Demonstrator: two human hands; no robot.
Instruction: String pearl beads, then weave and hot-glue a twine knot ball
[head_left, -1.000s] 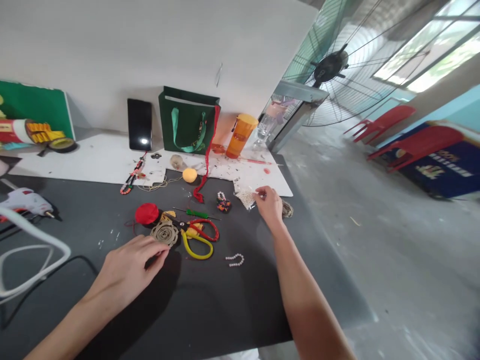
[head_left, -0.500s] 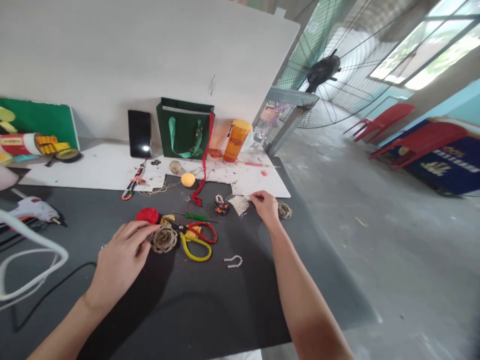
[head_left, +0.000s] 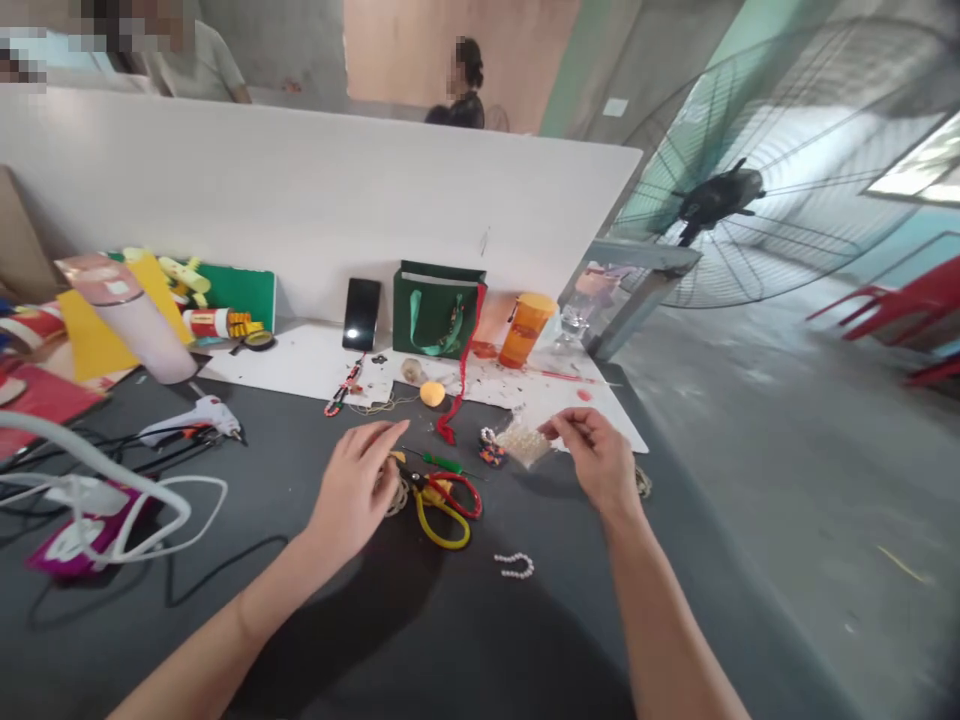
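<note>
A crinkled, glossy clear-plastic pouch [head_left: 523, 447] shows pale beads through its film above a smooth, matt dark tabletop [head_left: 375, 630], where a bead strand [head_left: 531, 567] gleams like pearl. A partly hidden beige rosette [head_left: 398, 497] looks rough and matt; nearby scissors [head_left: 421, 483] have smooth, plastic-looking handles. Behind, a matt green paper gift bag [head_left: 435, 312] carries ribbon handles beside fuzzy red yarn [head_left: 464, 365], a glassy black smartphone [head_left: 362, 313] and a translucent orange plastic bottle [head_left: 525, 335].

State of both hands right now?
Left hand: open, by the tan coiled flower; contact can't be told.
Right hand: closed, pinching the clear plastic bag of small whitish beads.
</note>
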